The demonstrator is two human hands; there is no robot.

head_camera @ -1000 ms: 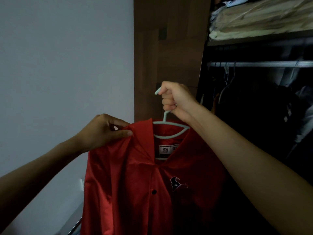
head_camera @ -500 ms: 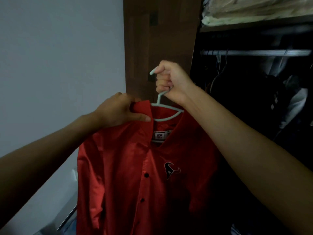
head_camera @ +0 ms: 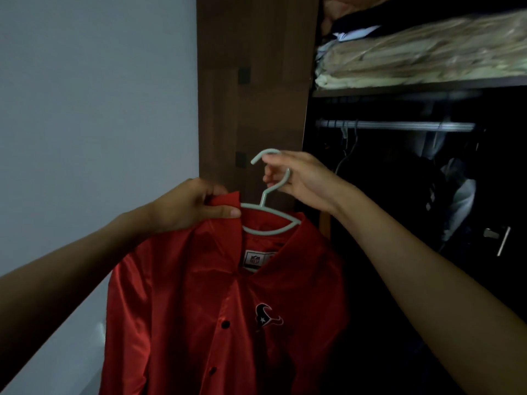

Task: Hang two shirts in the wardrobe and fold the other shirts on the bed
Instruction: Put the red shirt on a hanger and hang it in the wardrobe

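**Red shirt on its hanger, held up at the wardrobe**

Your right hand (head_camera: pixel 302 181) pinches the hook of the pale green hanger (head_camera: pixel 268 215), fingers curled round the thin stem. Your left hand (head_camera: pixel 194 206) grips the collar edge of the red shirt (head_camera: pixel 205 309), thumb pressed over the fabric. The shirt is glossy, satin-like, with dark snap buttons down the front, a bull-head crest on the chest and a white neck label. It hangs in the air before the wardrobe's brown side panel (head_camera: pixel 251 81). The rail (head_camera: pixel 399 126) lies beyond, with what seem dark garments beneath it.
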